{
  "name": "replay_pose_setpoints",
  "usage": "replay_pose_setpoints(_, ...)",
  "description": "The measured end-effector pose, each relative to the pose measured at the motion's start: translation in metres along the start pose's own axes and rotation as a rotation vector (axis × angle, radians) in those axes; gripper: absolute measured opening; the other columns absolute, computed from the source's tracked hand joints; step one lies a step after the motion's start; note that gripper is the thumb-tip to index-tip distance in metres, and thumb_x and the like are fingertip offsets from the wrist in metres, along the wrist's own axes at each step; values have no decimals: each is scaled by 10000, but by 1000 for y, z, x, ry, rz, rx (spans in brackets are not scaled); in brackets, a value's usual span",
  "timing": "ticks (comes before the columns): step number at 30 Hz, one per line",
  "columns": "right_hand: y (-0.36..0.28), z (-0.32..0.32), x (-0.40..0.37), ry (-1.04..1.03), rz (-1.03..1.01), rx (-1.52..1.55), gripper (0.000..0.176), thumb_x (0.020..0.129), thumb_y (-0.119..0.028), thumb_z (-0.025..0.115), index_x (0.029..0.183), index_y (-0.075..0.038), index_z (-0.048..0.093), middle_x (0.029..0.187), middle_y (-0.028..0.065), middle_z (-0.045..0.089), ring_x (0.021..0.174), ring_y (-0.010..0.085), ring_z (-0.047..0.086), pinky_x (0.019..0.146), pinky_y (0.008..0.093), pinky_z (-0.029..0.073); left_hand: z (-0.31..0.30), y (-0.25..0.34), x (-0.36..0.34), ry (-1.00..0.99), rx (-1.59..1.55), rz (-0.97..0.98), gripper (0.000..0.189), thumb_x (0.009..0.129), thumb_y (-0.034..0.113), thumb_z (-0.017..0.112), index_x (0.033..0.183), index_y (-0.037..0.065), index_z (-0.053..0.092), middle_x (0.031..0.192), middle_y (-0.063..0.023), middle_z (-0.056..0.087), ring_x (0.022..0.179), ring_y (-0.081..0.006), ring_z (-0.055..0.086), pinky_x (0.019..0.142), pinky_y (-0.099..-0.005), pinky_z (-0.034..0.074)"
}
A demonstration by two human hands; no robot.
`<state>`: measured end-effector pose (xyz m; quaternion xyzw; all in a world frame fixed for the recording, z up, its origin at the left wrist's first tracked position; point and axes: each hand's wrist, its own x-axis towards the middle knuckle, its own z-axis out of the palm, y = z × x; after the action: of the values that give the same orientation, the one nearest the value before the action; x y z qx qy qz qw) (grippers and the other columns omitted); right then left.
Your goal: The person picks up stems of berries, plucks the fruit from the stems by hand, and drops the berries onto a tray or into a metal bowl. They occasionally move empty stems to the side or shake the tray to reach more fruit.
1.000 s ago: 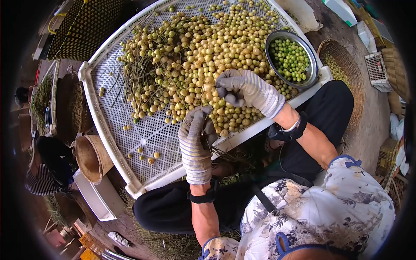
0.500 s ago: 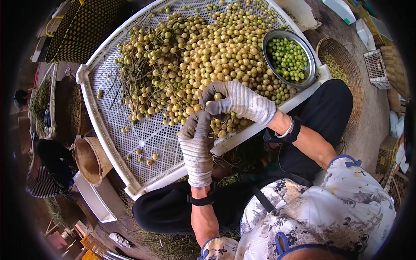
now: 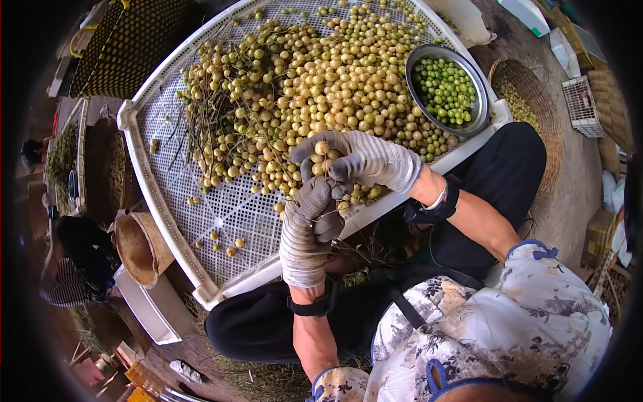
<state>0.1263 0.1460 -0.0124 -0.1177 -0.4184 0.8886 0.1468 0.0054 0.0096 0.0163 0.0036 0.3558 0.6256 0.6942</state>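
Observation:
Both hands wear grey-and-white striped knit gloves and meet over the near edge of a white perforated tray (image 3: pixel 171 151). My right hand (image 3: pixel 368 159) curls around a few small round yellow fruits (image 3: pixel 323 149), its thumb and fingers closed on them. Just below, my left hand (image 3: pixel 311 218) pinches what looks like the thin stem of that bunch; its fingertips partly hide it. Beyond the hands, a heap of loose yellow-green fruits (image 3: pixel 348 87) covers much of the tray, with fruit still on brown twigs (image 3: pixel 201 124) at its left.
A metal bowl (image 3: pixel 480 107) of greener fruits rests on the tray's right corner. Beside it stands a wicker basket (image 3: pixel 546 144) holding fruit. To the left are a tan bucket (image 3: pixel 163 241), a white bin (image 3: pixel 157 315) and a black-yellow woven basket (image 3: pixel 127 57). Another person (image 3: pixel 77 261) sits far left.
My right hand has turned and its fingers now curl over several fruits that show more clearly. The left hand has shifted slightly right and down, staying close to the right.

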Motion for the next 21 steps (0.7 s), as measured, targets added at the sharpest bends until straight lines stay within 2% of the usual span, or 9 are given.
replay_pose_setpoints(3,3,-13,1,-40,82,-78,648,737,-499,797,1154,-29,641,887,26,673,797,97,629,687,225,515,-3,-5,0,-6,-25,12,199,891,111,646,1075,46,607,901,30,621,444,-15,358,400,-157,280)
replay_pose_setpoints(4,-4,-9,-3,-16,75,-90,563,747,-485,793,1053,-27,678,880,15,671,759,80,619,659,213,507,-3,-6,1,-7,-30,12,208,895,113,642,1088,44,606,907,28,623,443,-15,354,400,-157,277)
replay_pose_setpoints(9,-1,-7,1,154,24,-403,402,866,-390,723,1029,-24,683,758,5,656,634,60,580,564,201,463,2,-6,4,-5,-28,-17,264,934,153,609,1171,36,585,941,16,616,429,-10,303,397,-166,239)
replay_pose_setpoints(10,0,-5,2,194,11,-449,385,875,-382,715,1019,-26,686,753,5,652,621,58,572,554,202,458,-1,-7,7,-33,58,16,282,954,173,593,1201,39,572,863,32,594,419,-6,263,395,-172,215)
replay_pose_setpoints(13,-9,4,0,219,-47,-492,329,899,-339,695,987,-23,682,734,3,635,570,47,534,515,200,430,9,-4,3,40,150,48,227,961,186,589,1130,34,580,742,61,541,412,-4,253,392,-175,210)
replay_pose_setpoints(14,-18,4,-5,158,53,-382,317,915,-331,676,1001,-26,674,756,8,638,543,36,504,491,192,403,-2,-6,4,-63,114,28,177,958,197,598,1042,43,574,675,67,496,401,-13,251,389,-181,211)
replay_pose_setpoints(17,-10,-15,-6,115,9,137,377,910,-386,674,1037,-31,669,775,3,630,524,30,485,479,180,382,-1,-3,0,-91,-66,39,151,951,193,608,984,53,562,677,65,489,398,-23,266,386,-189,222)
replay_pose_setpoints(18,-11,-15,-3,160,94,66,562,848,-551,666,1067,-34,639,783,0,607,499,21,444,403,184,311,2,-3,-1,-68,-49,52,159,944,198,619,990,55,566,679,61,493,396,-27,275,386,-193,233)
replay_pose_setpoints(21,-16,-3,-8,210,86,-5,447,875,-463,690,1053,-56,651,787,-33,611,560,17,499,485,156,386,4,-3,-2,-17,13,22,161,939,198,629,988,56,570,685,60,495,397,-24,281,387,-193,233)
